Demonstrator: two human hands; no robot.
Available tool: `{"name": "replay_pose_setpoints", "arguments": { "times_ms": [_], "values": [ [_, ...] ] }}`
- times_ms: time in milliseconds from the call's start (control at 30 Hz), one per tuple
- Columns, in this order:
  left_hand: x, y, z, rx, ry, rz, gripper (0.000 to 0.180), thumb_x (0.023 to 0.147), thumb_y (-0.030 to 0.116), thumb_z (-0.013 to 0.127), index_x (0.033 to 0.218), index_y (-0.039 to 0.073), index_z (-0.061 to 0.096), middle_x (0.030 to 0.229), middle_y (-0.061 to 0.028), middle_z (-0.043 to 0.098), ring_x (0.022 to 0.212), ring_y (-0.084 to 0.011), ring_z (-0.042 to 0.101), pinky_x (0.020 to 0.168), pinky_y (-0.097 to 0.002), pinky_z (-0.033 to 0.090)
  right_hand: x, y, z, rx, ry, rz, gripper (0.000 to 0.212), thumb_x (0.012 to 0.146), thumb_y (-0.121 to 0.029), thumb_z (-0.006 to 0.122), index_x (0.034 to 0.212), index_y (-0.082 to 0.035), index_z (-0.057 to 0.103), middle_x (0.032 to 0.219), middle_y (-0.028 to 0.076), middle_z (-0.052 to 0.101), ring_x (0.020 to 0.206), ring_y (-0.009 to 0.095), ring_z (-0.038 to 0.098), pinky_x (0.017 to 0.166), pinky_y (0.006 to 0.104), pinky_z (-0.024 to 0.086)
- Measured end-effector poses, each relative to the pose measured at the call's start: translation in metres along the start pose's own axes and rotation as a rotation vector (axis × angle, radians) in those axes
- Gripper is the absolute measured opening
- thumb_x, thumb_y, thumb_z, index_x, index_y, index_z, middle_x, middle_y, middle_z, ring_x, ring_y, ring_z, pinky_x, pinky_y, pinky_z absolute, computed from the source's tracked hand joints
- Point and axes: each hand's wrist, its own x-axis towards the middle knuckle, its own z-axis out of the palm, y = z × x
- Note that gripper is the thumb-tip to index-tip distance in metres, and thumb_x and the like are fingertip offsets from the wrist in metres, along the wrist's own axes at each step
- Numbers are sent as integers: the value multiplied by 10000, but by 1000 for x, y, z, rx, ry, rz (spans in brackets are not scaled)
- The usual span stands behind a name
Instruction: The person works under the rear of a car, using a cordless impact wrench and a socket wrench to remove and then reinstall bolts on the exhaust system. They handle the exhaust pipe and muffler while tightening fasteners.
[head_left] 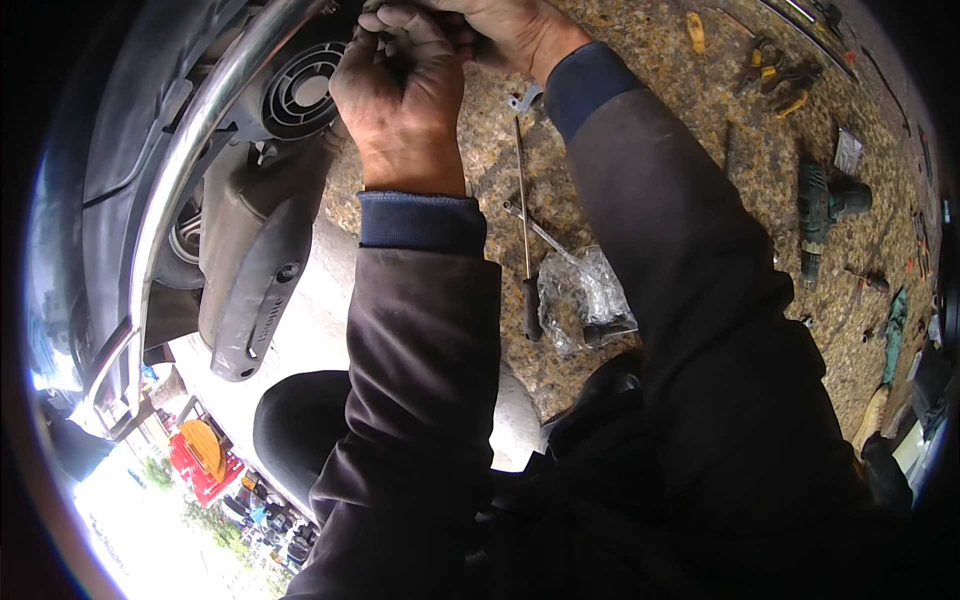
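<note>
Both my hands are raised together at the top of the view, beside a motor scooter (120,190). My left hand (405,85) is closed, its fingers curled and pressed together next to the round slotted cover (300,90). Close against it on the right, my right hand (510,35) bends its fingers inward, and they are partly hidden behind the left hand. What the fingers grip cannot be made out. Below the hands hangs the grey exhaust muffler (260,275). A small metal bracket (525,98) lies on the speckled stone floor just under my right wrist.
A long screwdriver (531,310), a wrench (545,235) and a clear plastic bag (590,290) lie between my forearms. Farther right are a green cordless drill (815,215), yellow-handled pliers (792,100) and a yellow-handled tool (696,32). A chrome rail (165,195) curves along the scooter.
</note>
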Motion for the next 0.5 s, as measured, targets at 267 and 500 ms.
{"name": "replay_pose_setpoints", "arguments": {
  "times_ms": [267, 500],
  "values": [
    [-3, -25, -16, 640, -56, 226, 249, 1087, 243, 430, 965, 75, 568, 766, -3, 542, 677, -119, 538, 585, -248, 490, 3, -4, -8, -236, 6, -13, 249, 993, -280, 654, 1155, -93, 679, 921, -26, 695, 794, 66, 629, 650, 202, 487],
    [1, -38, -12, 752, 56, 392, 259, 1087, 294, 444, 1002, 76, 556, 768, -22, 544, 658, -164, 544, 613, -281, 509, -6, -11, 1, -200, 56, 41, 344, 1010, -328, 618, 1317, -175, 650, 978, -75, 681, 805, 55, 629, 631, 200, 482]
  ]
}}
